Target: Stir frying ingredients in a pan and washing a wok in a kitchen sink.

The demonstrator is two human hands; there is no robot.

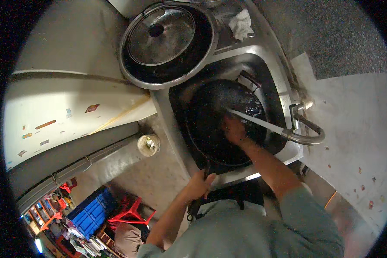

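Note:
A large black pan (217,137) lies in the steel sink (172,133). My left hand (198,185) is closed on the pan's long black handle (196,204) at the sink's near edge. My right hand (235,129) is down inside the pan, below the end of a pale straight spout or stream from the curved metal tap (314,133); its fingers are blurred, and what they hold, if anything, is unclear. A second, smaller black handle (248,81) sticks up at the pan's far side.
A wide black pan with a glass lid (161,36) stands beyond the sink, beside a white cloth (241,25). A small bucket (147,145) sits on the floor at left. A blue crate (90,213) and red stool (131,213) are lower left. Walls flank the sink.

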